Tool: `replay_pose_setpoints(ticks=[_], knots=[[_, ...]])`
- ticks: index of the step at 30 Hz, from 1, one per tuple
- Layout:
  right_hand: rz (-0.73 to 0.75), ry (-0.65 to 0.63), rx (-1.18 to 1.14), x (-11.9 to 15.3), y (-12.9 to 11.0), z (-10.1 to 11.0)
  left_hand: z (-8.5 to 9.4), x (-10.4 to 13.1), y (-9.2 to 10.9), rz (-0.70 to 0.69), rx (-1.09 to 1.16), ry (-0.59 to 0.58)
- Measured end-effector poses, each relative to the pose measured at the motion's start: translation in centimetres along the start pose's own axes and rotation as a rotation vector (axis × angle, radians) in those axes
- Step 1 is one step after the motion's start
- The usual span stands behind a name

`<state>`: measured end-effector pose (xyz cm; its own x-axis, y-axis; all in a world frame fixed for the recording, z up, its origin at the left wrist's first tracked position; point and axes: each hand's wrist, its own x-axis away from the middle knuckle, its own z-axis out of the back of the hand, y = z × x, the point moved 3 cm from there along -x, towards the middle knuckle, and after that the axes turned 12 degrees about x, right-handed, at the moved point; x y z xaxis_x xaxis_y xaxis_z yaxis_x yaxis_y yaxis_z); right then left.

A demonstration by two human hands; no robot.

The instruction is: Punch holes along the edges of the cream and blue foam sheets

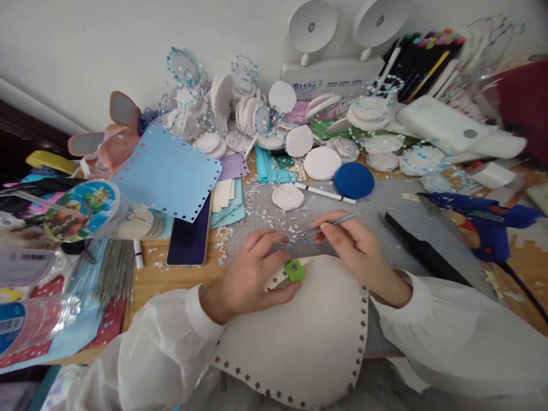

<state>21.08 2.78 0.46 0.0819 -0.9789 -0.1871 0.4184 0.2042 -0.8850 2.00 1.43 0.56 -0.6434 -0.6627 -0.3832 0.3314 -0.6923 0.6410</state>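
Observation:
My left hand (257, 274) is closed around a small green craft punch (294, 270), its thumb below and fingers above. The punch sits at the upper edge of a large white paper sheet (308, 319), which has flower-shaped holes along its borders and hangs over the table's front. Between thumb and fingers, my right hand (355, 245) grips slim pale-teal tweezers (342, 220). Their tips point left, close to my left fingertips, among small paper bits on the grey cutting mat (265, 200). Whether the tips pinch a bit is too small to tell.
A blue sheet (171, 171) with punched edges lies over a phone (187, 242). Many white paper discs (323, 162) pile along the wall. On the right are a black knife-like tool (415, 245) and a blue glue gun (483, 220). A lidded cup (85, 208) stands left.

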Motion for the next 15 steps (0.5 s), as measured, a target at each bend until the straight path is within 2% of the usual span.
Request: replay_pose_setpoints(ticks=[9,12,15], knots=[[0.02,0.01,0.028,0.0,-0.1,0.1,-0.1,-0.1,-0.2,0.017,-0.003,-0.018],[0.062,0.11,0.128,-0.1,-0.3,0.6,-0.1,-0.2,-0.1,0.026,0.006,-0.011],[0.126,0.301,0.266,-0.4,-0.4,1.8,0.0,-0.3,0.0,0.031,0.012,-0.005]])
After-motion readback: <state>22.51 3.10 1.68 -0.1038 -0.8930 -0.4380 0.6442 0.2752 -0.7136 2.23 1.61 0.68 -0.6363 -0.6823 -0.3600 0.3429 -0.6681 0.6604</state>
